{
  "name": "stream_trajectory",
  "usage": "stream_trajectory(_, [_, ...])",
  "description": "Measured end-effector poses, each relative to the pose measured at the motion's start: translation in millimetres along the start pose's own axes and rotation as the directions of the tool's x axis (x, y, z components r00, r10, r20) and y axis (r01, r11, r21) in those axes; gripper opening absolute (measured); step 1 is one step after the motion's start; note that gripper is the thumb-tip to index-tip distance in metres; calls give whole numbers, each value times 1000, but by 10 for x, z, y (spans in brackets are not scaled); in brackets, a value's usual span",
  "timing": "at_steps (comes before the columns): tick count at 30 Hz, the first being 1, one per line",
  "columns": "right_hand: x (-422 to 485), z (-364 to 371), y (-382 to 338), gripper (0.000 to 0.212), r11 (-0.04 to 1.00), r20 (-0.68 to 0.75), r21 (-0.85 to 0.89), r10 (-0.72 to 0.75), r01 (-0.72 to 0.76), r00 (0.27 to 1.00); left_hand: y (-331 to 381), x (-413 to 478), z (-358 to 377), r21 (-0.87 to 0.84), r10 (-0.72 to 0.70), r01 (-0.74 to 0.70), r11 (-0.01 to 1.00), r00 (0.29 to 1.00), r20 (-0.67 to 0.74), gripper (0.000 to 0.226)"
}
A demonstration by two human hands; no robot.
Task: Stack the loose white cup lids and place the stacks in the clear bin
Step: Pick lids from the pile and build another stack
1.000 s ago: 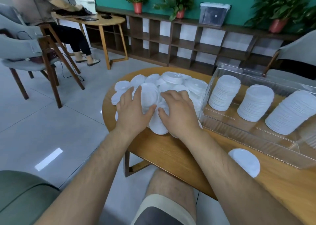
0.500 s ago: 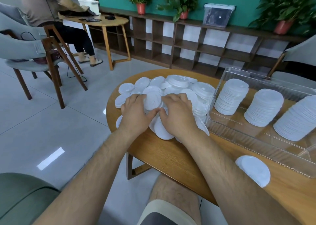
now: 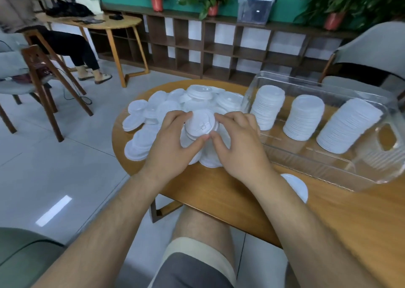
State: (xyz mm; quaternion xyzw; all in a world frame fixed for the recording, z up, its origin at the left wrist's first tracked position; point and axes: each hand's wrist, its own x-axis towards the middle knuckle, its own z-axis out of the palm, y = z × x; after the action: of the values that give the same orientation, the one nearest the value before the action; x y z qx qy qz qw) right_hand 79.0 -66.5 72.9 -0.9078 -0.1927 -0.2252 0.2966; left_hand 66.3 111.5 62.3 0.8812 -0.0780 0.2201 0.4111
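Note:
A heap of loose white cup lids (image 3: 153, 116) covers the left end of the wooden table (image 3: 219, 191). Over the heap, my left hand (image 3: 173, 143) and my right hand (image 3: 238, 143) grip a short stack of lids (image 3: 200, 124) from both sides, fingers and thumbs curled round its rim. To the right stands the clear bin (image 3: 328, 169), holding three tall lid stacks: left (image 3: 266, 106), middle (image 3: 303, 116) and a leaning right one (image 3: 348, 125). One single lid (image 3: 295, 186) lies on the table by my right forearm.
Another person (image 3: 54, 38) sits at a small wooden table (image 3: 105, 24) at the back left. Wooden chairs (image 3: 37, 77) stand left. A low shelf (image 3: 219, 46) with potted plants runs along the green wall. A grey chair (image 3: 361, 53) is behind the bin.
My hands went from lying flat on the heap to gripping a short stack of lids, lifted a little above the pile. The view shifted slightly.

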Motion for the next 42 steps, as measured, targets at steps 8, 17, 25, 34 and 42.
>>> stream_trajectory(8, [-765, -594, 620, 44, 991, -65, -13, 132, -133, 989, 510, -276, 743, -118, 145, -126, 985, 975, 169, 56])
stream_trajectory(17, [-1327, -827, 1186, 49, 965, -65, -51, 253, -256, 965, 678, -491, 1440, -133, 247, -214, 968, 914, 322, 63])
stream_trajectory(25, [-1536, -724, 1380, 46, 964, -55, 14, 267, -267, 962, 632, -603, 1580, -122, 270, -242, 963, 890, 368, 60])
stream_trajectory(34, [-1540, -715, 1403, 45, 964, -37, 81, 258, -255, 965, 616, -613, 1571, -110, 275, -252, 962, 882, 382, 62])
stream_trajectory(42, [-1545, -707, 1414, 50, 955, 8, 74, 288, -288, 958, 595, -615, 1581, -94, 243, -224, 970, 878, 413, 65])
